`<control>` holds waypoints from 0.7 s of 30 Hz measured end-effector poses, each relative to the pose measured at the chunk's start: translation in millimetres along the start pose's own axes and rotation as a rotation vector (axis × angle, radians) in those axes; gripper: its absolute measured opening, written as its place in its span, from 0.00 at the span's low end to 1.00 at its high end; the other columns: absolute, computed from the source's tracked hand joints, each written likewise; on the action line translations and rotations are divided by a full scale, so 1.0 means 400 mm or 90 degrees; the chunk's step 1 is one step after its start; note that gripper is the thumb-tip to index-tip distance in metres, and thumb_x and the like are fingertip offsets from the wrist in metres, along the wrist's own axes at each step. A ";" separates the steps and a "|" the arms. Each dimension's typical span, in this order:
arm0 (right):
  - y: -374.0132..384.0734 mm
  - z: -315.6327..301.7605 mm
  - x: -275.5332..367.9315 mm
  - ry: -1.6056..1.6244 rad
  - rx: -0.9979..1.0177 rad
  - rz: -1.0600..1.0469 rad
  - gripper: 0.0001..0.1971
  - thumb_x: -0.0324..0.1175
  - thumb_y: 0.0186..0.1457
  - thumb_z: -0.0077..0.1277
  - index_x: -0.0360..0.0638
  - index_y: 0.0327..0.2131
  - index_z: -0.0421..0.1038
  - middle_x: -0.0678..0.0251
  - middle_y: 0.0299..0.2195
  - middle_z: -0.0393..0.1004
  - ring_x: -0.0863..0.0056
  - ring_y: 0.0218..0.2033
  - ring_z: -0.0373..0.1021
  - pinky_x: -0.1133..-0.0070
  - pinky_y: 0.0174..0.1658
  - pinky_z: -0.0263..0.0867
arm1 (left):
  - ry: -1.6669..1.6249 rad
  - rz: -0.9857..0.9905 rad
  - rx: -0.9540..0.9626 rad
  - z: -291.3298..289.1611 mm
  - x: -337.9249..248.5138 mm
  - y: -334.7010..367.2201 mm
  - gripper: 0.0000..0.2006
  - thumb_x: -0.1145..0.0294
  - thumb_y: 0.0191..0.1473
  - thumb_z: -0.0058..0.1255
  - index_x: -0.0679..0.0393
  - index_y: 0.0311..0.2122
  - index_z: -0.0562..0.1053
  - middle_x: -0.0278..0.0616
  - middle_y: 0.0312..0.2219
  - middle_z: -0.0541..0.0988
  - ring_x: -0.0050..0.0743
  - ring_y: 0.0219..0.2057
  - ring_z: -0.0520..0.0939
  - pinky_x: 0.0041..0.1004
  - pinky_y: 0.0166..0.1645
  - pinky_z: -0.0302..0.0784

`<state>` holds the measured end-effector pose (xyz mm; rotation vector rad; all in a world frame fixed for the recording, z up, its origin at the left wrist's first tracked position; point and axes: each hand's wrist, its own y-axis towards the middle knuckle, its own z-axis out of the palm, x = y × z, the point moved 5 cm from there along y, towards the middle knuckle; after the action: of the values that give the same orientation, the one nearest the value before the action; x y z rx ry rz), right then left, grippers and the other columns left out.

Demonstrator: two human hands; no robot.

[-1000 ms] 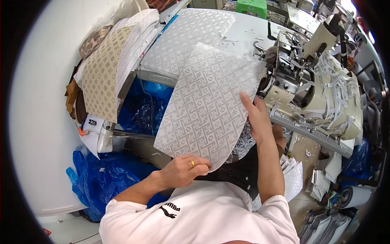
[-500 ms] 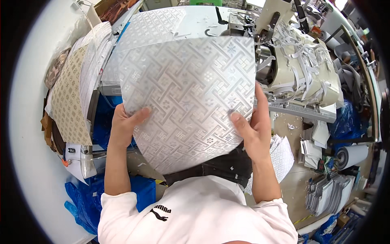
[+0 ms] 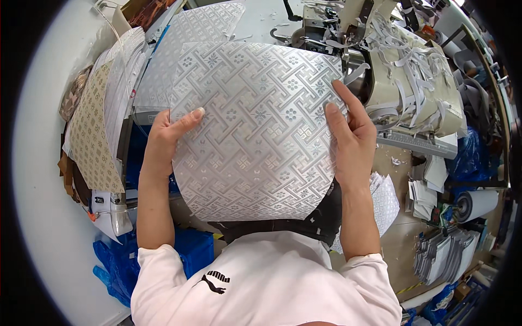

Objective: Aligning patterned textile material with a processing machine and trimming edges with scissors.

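Note:
Between my two hands is a large silvery-white patterned sheet (image 3: pixel 253 136), with interlocking line motifs and small flowers and a curved near edge. My left hand (image 3: pixel 166 136) grips its left edge, thumb on top and the other fingers underneath. At the right edge my right hand (image 3: pixel 352 136) pinches it, thumb on top, with the forefinger stretched along the edge toward the far corner. The sheet is raised above my lap. Under its far left part, a similar patterned sheet (image 3: pixel 204 27) lies on the white worktable (image 3: pixel 261 22).
A cream industrial machine (image 3: pixel 408 103) strewn with white offcut strips (image 3: pixel 405 60) stands at the right. Stacked sheets with a beige patterned one (image 3: pixel 95 130) lean at the left. Blue plastic (image 3: pixel 117 266) lies below them. Bundled grey pieces (image 3: pixel 446 255) and a roll (image 3: pixel 478 206) are at lower right.
The sheet has levelled out, and its lower tip has swung so the near edge now runs nearly straight across. Both hands have shifted farther away, the right one more, and outward to the right.

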<state>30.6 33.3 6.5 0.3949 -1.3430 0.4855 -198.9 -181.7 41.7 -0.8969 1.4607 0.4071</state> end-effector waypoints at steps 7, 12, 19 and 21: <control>0.032 -0.012 0.005 0.002 -0.009 0.002 0.21 0.29 0.63 0.55 0.33 0.58 0.70 0.82 0.25 0.67 0.95 0.21 0.55 0.90 0.24 0.47 | -0.031 -0.009 -0.007 0.018 0.001 0.018 0.20 0.62 0.52 0.63 0.67 0.45 0.77 0.46 0.37 0.83 0.27 0.33 0.85 0.24 0.40 0.80; 0.039 -0.111 0.035 -0.017 -0.019 0.002 0.21 0.27 0.63 0.55 0.33 0.58 0.70 0.71 0.35 0.80 0.92 0.31 0.71 0.92 0.34 0.64 | -0.055 -0.017 0.110 0.069 0.031 0.035 0.19 0.62 0.54 0.62 0.67 0.44 0.77 0.45 0.36 0.83 0.26 0.32 0.85 0.25 0.39 0.81; 0.077 -0.365 0.103 -0.072 -0.018 -0.008 0.21 0.28 0.63 0.55 0.37 0.58 0.71 0.64 0.40 0.81 0.89 0.35 0.74 0.91 0.40 0.68 | -0.070 -0.068 0.361 0.321 0.071 0.028 0.16 0.62 0.61 0.57 0.66 0.44 0.78 0.39 0.37 0.83 0.20 0.36 0.83 0.24 0.40 0.79; 0.085 -0.430 0.132 -0.151 -0.042 0.000 0.20 0.29 0.63 0.54 0.38 0.58 0.71 0.63 0.42 0.81 0.87 0.38 0.75 0.89 0.42 0.69 | -0.111 -0.050 0.390 0.385 0.073 0.034 0.15 0.62 0.62 0.56 0.65 0.44 0.78 0.38 0.36 0.83 0.20 0.36 0.83 0.24 0.41 0.79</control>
<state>161.7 159.6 26.1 0.4073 -1.5839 0.4029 -101.6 -69.4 -9.5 -0.4117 1.2752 -0.0307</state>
